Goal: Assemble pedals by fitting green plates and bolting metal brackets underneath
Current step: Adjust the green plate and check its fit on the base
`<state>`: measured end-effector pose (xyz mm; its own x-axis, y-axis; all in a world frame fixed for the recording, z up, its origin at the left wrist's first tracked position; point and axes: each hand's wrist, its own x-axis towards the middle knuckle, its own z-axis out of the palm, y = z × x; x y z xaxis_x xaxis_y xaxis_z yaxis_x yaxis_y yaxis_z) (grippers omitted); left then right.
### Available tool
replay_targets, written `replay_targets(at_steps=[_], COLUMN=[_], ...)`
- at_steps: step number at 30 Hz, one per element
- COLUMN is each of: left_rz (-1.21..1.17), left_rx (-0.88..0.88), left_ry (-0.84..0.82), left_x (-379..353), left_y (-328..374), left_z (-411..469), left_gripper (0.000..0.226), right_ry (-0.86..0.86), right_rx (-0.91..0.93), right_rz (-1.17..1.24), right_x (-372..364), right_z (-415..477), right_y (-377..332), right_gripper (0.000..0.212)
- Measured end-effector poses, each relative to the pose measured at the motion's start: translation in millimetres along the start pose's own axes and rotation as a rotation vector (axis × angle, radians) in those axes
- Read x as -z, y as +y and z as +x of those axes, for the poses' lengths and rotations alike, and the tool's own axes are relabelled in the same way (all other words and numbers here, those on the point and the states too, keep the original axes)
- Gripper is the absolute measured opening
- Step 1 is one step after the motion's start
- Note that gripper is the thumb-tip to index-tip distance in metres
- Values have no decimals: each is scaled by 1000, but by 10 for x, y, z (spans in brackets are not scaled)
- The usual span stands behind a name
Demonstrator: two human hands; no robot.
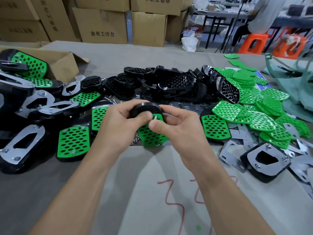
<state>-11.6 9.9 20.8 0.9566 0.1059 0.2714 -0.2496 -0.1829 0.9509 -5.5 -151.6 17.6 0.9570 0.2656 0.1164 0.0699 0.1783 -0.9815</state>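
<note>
- Fingers [144,116] of the left hand [118,122] curl round the black shell of a pedal [144,107], with the thumb pressed on its rim.
- Thumb and forefinger of the right hand [177,131] pinch a small bolt [155,117] at the far end of the pedal's green plate [150,135].
- Both hands hold the pedal at the near edge of the parts pile, mid-table [152,184].
- Loose green plates [245,106] are heaped to the right.
- Empty black shells [169,82] lie beyond the hands.
- Finished pedals with metal brackets [22,143] lie to the left.
</note>
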Motion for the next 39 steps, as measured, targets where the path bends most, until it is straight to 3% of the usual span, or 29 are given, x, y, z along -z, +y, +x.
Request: replay_targets(at_steps=[3,7,13,19,21,27,33,39], left_rz=[-8,-68,-4,-171,-199,55,81,196], left_rx=[-30,12,-19,43,79,-51,-45,-97], left_ry=[7,61,77,-293,-223,-87,0,197], left_x=[-76,-116,-195,-74,-110,-175,-206,-272], left_y=[2,-20,-44,-10,1,4,-16,-70], left_z=[-30,-68,-60,-59,-59,-84,-93,-67], left_gripper=[17,15,11,35,35,25,14,11], right_ry=[20,-129,55,190,210,234,107,11], right_rx=[3,-46,-24,-11,-10,-14,-14,-58], right_rz=[-40,-43,-134,-210,-245,-290,-289,-305], right_x=[59,198,135,155,155,146,111,106], right_z=[-9,-9,32,48,49,57,37,27], right_y=[-41,-118,-54,-20,-11,11,-21,-20], right_gripper=[32,37,31,29,26,30,30,53])
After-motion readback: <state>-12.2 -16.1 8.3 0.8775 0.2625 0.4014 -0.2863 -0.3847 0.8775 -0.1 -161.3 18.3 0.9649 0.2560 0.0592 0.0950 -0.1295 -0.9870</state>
